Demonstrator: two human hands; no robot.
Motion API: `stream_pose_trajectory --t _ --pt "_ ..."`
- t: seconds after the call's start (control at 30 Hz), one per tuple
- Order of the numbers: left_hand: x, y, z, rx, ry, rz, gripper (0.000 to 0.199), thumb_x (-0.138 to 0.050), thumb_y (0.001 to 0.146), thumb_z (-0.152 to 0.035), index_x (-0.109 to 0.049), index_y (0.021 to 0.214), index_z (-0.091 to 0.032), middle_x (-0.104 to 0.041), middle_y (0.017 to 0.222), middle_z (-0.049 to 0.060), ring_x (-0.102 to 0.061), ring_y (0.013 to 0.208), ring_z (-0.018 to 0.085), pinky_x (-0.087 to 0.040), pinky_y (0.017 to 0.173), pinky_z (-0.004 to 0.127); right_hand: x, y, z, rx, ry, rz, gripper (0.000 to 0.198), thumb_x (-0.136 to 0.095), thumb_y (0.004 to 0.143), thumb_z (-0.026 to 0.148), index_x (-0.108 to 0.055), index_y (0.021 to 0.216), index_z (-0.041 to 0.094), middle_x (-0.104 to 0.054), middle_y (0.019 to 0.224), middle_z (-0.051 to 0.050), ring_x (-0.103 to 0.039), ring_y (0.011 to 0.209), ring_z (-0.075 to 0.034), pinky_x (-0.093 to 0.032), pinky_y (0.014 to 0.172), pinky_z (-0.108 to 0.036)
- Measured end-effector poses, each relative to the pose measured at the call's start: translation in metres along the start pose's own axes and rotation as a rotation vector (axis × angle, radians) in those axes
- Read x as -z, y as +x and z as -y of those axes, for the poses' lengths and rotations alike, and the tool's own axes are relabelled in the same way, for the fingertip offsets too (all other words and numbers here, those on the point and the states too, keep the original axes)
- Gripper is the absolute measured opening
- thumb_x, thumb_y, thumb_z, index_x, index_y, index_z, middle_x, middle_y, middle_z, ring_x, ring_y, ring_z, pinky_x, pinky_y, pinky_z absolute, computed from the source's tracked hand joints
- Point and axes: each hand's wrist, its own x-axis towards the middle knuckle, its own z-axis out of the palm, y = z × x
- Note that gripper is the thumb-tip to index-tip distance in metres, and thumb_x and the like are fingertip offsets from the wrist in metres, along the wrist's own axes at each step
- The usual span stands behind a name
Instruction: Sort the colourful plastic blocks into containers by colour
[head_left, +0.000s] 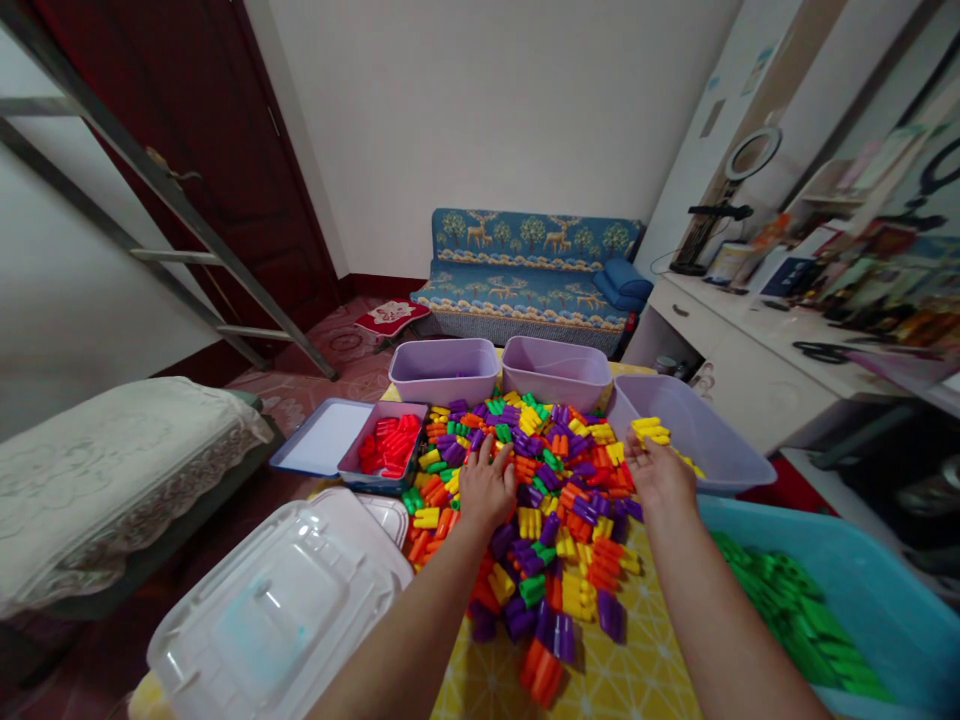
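Note:
My right hand (661,478) holds a bunch of yellow plastic building pieces (651,430) at the near left side of a lilac bin (739,470). More yellow shows inside that bin, just past my fingers. Fingers apart, my left hand (487,484) rests over a pile of mixed plastic pieces (577,590) in orange, purple, yellow and green. Some pieces under its fingertips are hidden. Left of the pile, an open tin (346,478) contains red pieces (390,446). A turquoise tub (847,545) at the right contains green pieces (802,610).
Two lilac bins (444,372) line the table's far edge. Translucent lids (285,610) lie at the near left. Yellow patterned cloth (615,680) covers the table. Beyond stand a blue sofa (517,290), a ladder (187,225) and a cluttered white desk (757,335).

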Motion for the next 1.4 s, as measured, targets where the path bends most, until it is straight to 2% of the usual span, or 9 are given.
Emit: stream_pose_trajectory --t 0.23,0.37,0.5,0.63,0.73,0.97,1.13,1.27,1.4 --pt "0.002 -0.001 -0.002 0.002 0.099 -0.004 0.044 -0.044 0.094 -0.035 -0.055 0.137 -0.035 -0.042 0.153 0.002 -0.05 0.125 0.03 -0.046 0.101 0.047 0.004 -0.014 -0.003 -0.007 0.029 0.035 0.027 -0.069 0.064 0.025 -0.059 0.089 0.021 -0.07 0.095 -0.002 -0.068 0.09 -0.015 -0.053 0.079 -0.029" --pt "0.002 -0.002 -0.002 -0.011 0.118 -0.015 0.043 -0.044 0.094 -0.035 -0.055 0.136 -0.035 -0.043 0.153 0.002 -0.052 0.123 0.029 -0.047 0.1 0.047 0.027 -0.036 -0.037 0.259 -0.472 0.172 0.04 -0.066 0.067 0.045 -0.067 0.096 0.018 -0.071 0.099 -0.01 -0.066 0.096 -0.026 -0.051 0.089 -0.043" --pt "0.003 -0.003 -0.002 -0.029 0.127 -0.033 0.043 -0.044 0.095 -0.034 -0.056 0.135 -0.034 -0.044 0.152 0.002 -0.053 0.121 0.029 -0.048 0.099 0.046 0.066 -0.046 -0.069 0.613 -0.993 0.125 0.049 -0.05 0.076 0.049 -0.068 0.103 0.011 -0.069 0.108 -0.02 -0.061 0.104 -0.033 -0.043 0.098 -0.051" --pt "0.0 -0.003 -0.001 -0.032 0.121 -0.036 0.043 -0.044 0.094 -0.034 -0.056 0.136 -0.034 -0.044 0.152 0.002 -0.053 0.121 0.03 -0.047 0.1 0.047 0.087 -0.055 -0.091 0.629 -1.179 0.05 0.063 -0.038 0.086 0.053 -0.063 0.119 0.006 -0.064 0.118 -0.026 -0.056 0.114 -0.036 -0.041 0.099 -0.051" --pt "-0.002 -0.003 0.0 -0.022 0.101 -0.03 0.044 -0.044 0.095 -0.034 -0.054 0.138 -0.033 -0.043 0.153 0.003 -0.049 0.127 0.03 -0.044 0.104 0.048 0.072 -0.066 -0.103 0.609 -1.195 0.116 0.065 -0.038 0.088 0.058 -0.061 0.125 0.01 -0.062 0.125 -0.023 -0.054 0.119 -0.035 -0.037 0.104 -0.052" --pt "-0.003 -0.001 0.003 -0.038 0.083 -0.013 0.043 -0.042 0.097 -0.037 -0.054 0.138 -0.033 -0.042 0.154 0.004 -0.048 0.13 0.028 -0.041 0.108 0.048 -0.004 -0.107 -0.105 0.486 -0.883 0.356 0.069 -0.051 0.083 0.061 -0.054 0.134 0.015 -0.05 0.142 -0.019 -0.042 0.136 -0.033 -0.034 0.111 -0.054" --pt "-0.003 0.0 0.004 -0.044 0.092 0.005 0.043 -0.041 0.098 -0.039 -0.054 0.138 -0.033 -0.041 0.154 0.004 -0.051 0.125 0.028 -0.045 0.104 0.047 -0.002 -0.116 -0.087 0.394 -0.662 0.664 0.063 -0.054 0.089 0.05 -0.04 0.145 0.025 -0.055 0.141 -0.011 -0.053 0.128 -0.024 -0.044 0.105 -0.043" --pt "-0.003 -0.002 0.003 -0.044 0.062 -0.015 0.043 -0.041 0.097 -0.041 -0.054 0.137 -0.033 -0.042 0.154 0.003 -0.046 0.131 0.028 -0.04 0.109 0.047 0.04 -0.086 -0.088 0.628 -0.877 0.273 0.053 -0.047 0.088 0.054 -0.061 0.121 0.015 -0.064 0.123 -0.018 -0.057 0.117 -0.031 -0.041 0.103 -0.051" --pt "-0.002 -0.003 0.001 -0.031 0.048 -0.009 0.043 -0.041 0.097 -0.041 -0.054 0.138 -0.033 -0.041 0.154 0.003 -0.045 0.133 0.027 -0.04 0.11 0.047 0.079 -0.052 -0.097 0.711 -1.189 -0.034 0.062 -0.042 0.086 0.055 -0.06 0.12 0.007 -0.055 0.129 -0.027 -0.046 0.127 -0.038 -0.033 0.106 -0.057"
